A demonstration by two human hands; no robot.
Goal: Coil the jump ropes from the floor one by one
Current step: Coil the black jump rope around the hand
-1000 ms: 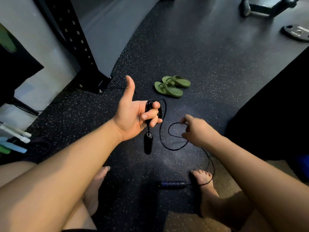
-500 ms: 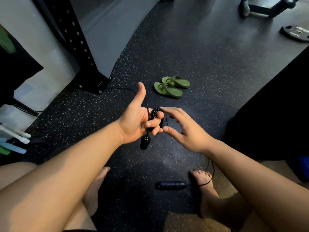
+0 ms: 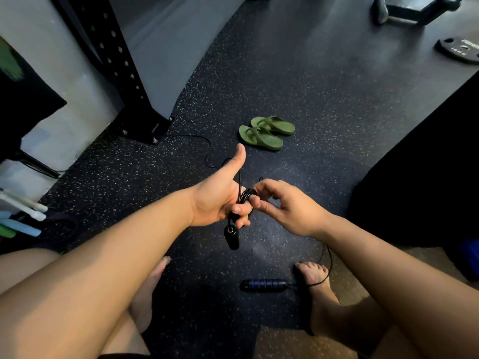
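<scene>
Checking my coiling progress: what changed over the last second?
The right hand carried its slack up-left to the jump rope coil in the left hand and now pinches it. The left hand's grip, thumb up, and the floor handle stayed.

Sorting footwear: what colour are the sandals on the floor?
Green sandals, clearest in the head view.

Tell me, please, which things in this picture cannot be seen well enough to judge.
All in the head view:
- Jump rope coil: the number of loops is hidden by the fingers of the left hand and right hand.
- Its run down to the blue handle: partly behind the right forearm.
- Weight plate: cut by the right edge; lettering too small.
- Pale objects: cut by the left edge, unidentifiable.
</scene>
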